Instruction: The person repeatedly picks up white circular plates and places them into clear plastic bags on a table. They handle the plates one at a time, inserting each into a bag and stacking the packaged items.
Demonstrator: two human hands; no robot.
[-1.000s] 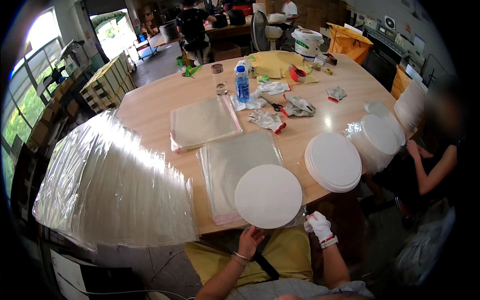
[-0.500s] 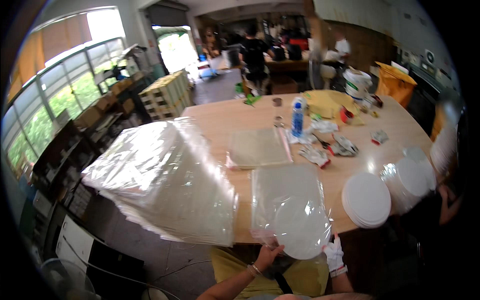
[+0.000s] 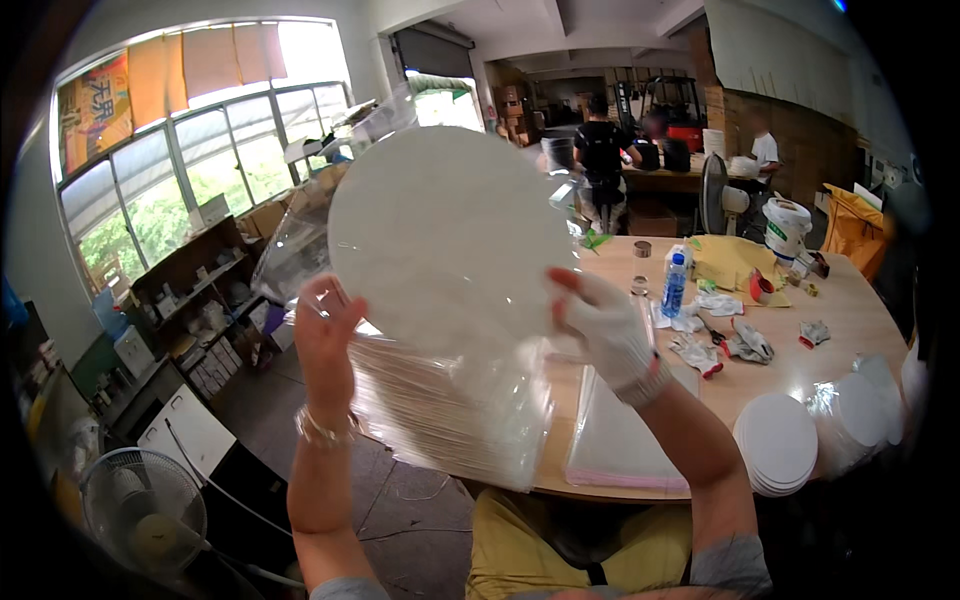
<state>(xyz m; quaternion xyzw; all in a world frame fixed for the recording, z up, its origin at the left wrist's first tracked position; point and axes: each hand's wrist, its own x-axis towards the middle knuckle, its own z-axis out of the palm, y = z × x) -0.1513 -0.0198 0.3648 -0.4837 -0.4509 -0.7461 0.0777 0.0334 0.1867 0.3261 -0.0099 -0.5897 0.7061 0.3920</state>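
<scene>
A large white round disc (image 3: 450,240) inside a clear plastic bag (image 3: 285,255) is held up in front of me, above the table. My bare left hand (image 3: 330,312) is closed on the bag at the disc's lower left. On the other side my right hand (image 3: 605,325), in a white glove with bare fingertips, pinches the bag near the disc's right edge. Below lies a thick pile of clear bags (image 3: 450,425). To its right is a flatter stack of bags (image 3: 625,440). A stack of white discs (image 3: 777,440) stands at the table's right.
Bagged discs (image 3: 858,410) lie beyond the disc stack. Farther back are a water bottle (image 3: 674,285), work gloves (image 3: 748,342), a roll of red tape (image 3: 761,288) and a white bucket (image 3: 787,228). A floor fan (image 3: 145,510) stands at left. Two people work behind the table.
Both hands have risen from the table's front edge, lifting the bagged disc to upright before me. The left hand has gone left and up. My view has tilted upward.
</scene>
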